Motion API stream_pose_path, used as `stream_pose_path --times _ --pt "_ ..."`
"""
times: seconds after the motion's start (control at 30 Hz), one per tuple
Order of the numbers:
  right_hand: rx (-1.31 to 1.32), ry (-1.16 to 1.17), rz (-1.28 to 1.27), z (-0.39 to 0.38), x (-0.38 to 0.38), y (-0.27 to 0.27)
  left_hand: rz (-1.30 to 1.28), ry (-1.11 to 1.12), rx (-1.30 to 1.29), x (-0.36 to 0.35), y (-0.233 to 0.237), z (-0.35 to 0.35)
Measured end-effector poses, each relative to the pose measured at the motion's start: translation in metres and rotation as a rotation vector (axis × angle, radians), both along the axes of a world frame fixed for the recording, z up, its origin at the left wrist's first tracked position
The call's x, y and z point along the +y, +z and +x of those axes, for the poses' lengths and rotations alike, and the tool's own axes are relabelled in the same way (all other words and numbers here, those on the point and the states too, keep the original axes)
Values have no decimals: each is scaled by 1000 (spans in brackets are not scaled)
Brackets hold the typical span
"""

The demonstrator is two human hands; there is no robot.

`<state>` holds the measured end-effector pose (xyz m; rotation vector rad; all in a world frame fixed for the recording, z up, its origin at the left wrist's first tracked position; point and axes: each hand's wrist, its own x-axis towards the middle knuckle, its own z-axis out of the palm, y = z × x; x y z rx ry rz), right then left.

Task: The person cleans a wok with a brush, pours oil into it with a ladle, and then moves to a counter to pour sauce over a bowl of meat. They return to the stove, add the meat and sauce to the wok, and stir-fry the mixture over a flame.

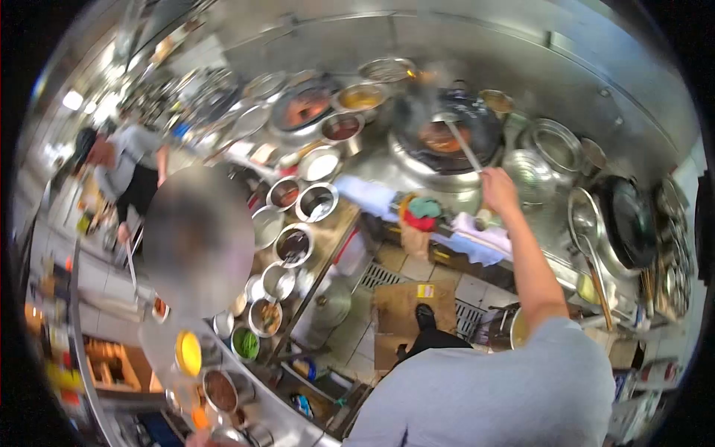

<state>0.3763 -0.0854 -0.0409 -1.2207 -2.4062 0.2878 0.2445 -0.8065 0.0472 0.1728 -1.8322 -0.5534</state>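
Note:
My right hand (499,188) is closed around the handle of a long metal ladle (465,149). Its far end reaches into a dark wok (482,132) on the stove, where reddish-brown food (441,137) cooks under some steam. At the bottom left edge, a partly cut-off hand, apparently my left hand (198,439), is beside a metal container (228,435). Blur and the frame's edge hide its fingers. Near it stand a pot of brown contents (220,390) and a yellow-filled container (189,353).
Several metal pots, one with green vegetables (245,343), line the counter left of me. A second wok (302,108) sits farther left; strainers (557,147) and a black wok (629,222) are at right. A co-worker (134,167) stands far left. Flattened cardboard (406,309) covers the floor.

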Motion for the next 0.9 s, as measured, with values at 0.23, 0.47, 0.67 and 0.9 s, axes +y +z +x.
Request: stream_pose_path --times 0.23,0.47,0.67,0.9 --pt "-205 -243 -326 -53 89 -83 609 -1301 -1588 200 -269 -82" --pt "378 -19 -618 -20 29 -32 -180 -967 -2194 126 -424 -27" --pt "384 -109 -882 -44 38 -52 -471 -1206 -2137 172 -439 -97" --pt "274 -254 -741 -89 39 -49 -781 -1877 -1523 323 -479 -202"
